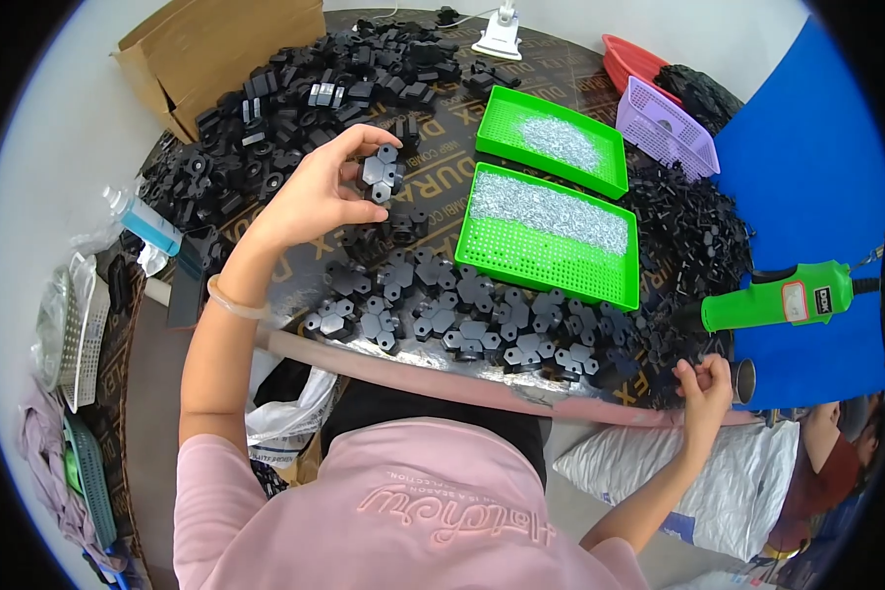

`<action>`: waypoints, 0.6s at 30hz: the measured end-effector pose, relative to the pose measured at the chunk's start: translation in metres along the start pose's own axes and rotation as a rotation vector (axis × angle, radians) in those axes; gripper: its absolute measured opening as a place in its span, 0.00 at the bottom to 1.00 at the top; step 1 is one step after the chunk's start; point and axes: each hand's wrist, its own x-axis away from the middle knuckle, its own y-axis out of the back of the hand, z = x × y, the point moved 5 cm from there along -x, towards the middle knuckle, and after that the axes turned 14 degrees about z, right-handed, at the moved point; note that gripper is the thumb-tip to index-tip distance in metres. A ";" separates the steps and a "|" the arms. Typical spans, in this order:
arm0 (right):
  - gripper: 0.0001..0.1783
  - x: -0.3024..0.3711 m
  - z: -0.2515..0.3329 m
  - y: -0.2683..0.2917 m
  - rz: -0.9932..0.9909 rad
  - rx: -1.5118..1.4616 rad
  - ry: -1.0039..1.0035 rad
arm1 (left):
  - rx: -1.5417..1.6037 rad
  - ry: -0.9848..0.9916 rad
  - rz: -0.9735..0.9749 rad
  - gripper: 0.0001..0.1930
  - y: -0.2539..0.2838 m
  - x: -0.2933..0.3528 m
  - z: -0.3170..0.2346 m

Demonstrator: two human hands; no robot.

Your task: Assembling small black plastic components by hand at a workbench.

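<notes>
My left hand (329, 187) is raised over the left part of the table, its thumb and fingers closed round a black plastic part (381, 175) with rounded lobes and small holes. Below it, several similar black plastic parts (435, 315) stand in loose rows along the front edge. At the front right, my right hand (706, 385) is closed in a pinch beside a metal cup (745, 382); whatever lies between its fingertips is too small to tell. Above that hand a green electric screwdriver (777, 300) points left, and neither hand touches it.
Two green trays (549, 264) of small silvery pieces lie mid-table. Small black pieces (688, 231) are heaped to their right, by a purple basket (667, 128). Far left are a pile of black parts (265, 128), a cardboard box (216, 49) and a blue bottle (146, 222). Someone sits lower right.
</notes>
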 end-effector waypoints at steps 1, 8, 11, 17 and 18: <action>0.13 0.003 0.004 0.000 -0.004 0.044 0.031 | -0.005 0.003 -0.008 0.35 0.001 0.001 0.000; 0.11 0.011 0.010 -0.003 -0.053 -0.094 -0.011 | 0.257 -0.118 -0.016 0.36 -0.001 0.016 0.007; 0.09 0.014 -0.004 0.003 -0.031 0.000 -0.034 | 0.162 -0.118 -0.071 0.35 -0.001 0.022 0.007; 0.05 0.044 0.041 -0.004 -0.020 -0.250 0.139 | 0.503 -0.125 -0.061 0.49 -0.051 0.036 -0.032; 0.07 0.046 0.052 -0.008 0.005 -0.276 0.154 | 0.614 -0.190 0.013 0.50 -0.063 0.043 -0.039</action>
